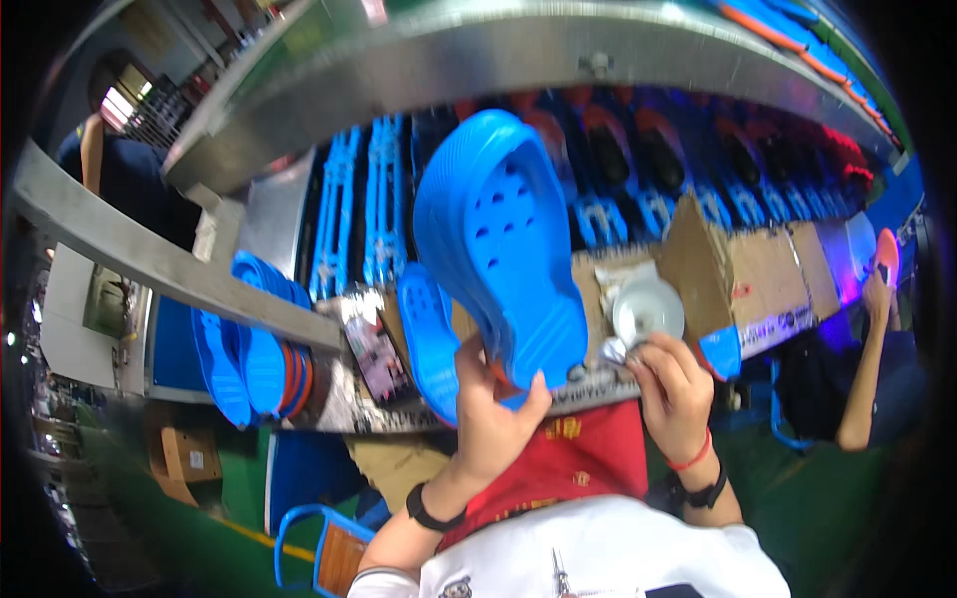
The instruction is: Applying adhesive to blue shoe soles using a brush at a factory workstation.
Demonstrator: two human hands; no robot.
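Note:
My left hand (495, 419) grips a large blue clog (449, 219) by its heel, thumb on the near end. The clog stands tilted up, showing its inside and the holes in its upper. Over the near edge of the bench, my right hand (674, 397) pinches a small whitish piece (614, 349), too blurred to name. This piece is beside the rim of a white bowl (658, 295). Another blue clog (427, 334) lies on the bench, just left of the held one and partly hidden behind my left hand.
Beyond the bench runs a rack or conveyor with blue bars (384, 199) and rows of shoes, under a metal beam (498, 60). Cardboard (773, 279) stands by the bowl. Left are stacked blue clogs (261, 369) and a phone (377, 354). A co-worker's arm (865, 374) holds an orange shoe.

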